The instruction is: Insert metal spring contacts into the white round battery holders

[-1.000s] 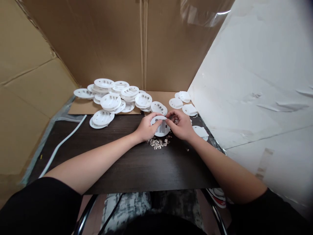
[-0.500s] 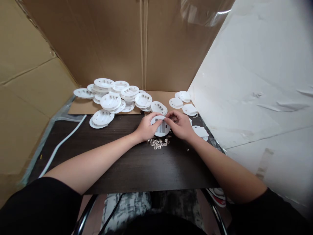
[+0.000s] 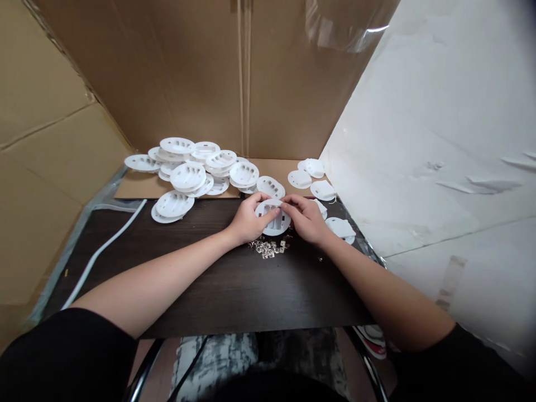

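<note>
A round white battery holder (image 3: 274, 225), a plastic disc with recessed slots, is tilted up over the dark table in front of me. My left hand (image 3: 250, 219) grips its left side, thumb across the slotted face and fingers behind the far rim. At the upper right rim, my right hand (image 3: 307, 219) is closed, with thumb and fingertips pinching the disc's edge. Whether a small metal piece is also between those fingertips is hidden. Just below the disc lies a pile of small shiny metal contact plates (image 3: 268, 249).
More white battery holders (image 3: 188, 176) are heaped on cardboard at the back left. Others (image 3: 322, 190) lie face down on the right. A white cable (image 3: 104, 245) crosses the table's left side. Cardboard walls (image 3: 188, 72) and a white panel (image 3: 439, 139) enclose the table.
The view has shifted slightly. Both hands stay on the same disc, and my left thumb and right fingers have moved only a little at its upper edge.
</note>
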The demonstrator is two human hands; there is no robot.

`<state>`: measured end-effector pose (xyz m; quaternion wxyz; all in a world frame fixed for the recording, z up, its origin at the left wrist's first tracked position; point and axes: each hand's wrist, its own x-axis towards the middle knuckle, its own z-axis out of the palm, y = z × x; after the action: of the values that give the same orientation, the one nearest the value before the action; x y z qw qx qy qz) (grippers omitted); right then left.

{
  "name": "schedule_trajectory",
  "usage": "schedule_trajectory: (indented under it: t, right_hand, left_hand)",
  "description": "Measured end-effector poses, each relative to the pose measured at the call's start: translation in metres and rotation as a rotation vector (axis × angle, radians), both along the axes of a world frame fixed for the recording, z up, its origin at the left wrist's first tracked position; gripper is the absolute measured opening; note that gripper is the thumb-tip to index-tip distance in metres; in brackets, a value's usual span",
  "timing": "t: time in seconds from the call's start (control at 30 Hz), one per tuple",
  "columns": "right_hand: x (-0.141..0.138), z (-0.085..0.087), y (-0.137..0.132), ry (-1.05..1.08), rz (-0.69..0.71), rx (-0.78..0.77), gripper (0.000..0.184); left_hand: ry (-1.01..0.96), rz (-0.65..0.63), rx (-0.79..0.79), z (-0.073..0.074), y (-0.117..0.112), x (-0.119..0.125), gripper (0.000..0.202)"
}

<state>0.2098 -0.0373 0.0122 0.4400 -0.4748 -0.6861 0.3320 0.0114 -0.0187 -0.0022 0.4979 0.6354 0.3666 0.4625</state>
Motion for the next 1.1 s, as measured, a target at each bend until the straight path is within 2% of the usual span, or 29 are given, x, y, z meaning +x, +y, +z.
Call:
schedule_trajectory:
  t: [0.77,1.1]
  right_hand:
    - [-0.0006,0.001,-0.002,0.001,0.036,-0.042,0.028]
    - [-0.0028,0.001,-0.0037,0.04,0.051,-0.059,0.029]
  left_hand:
    - [0.034,0.059,0.066,-0.0054,-0.0013,-0.0019,0.04]
    - [0.131,0.134,0.133,0.0031,-0.0077,-0.0023,0.038]
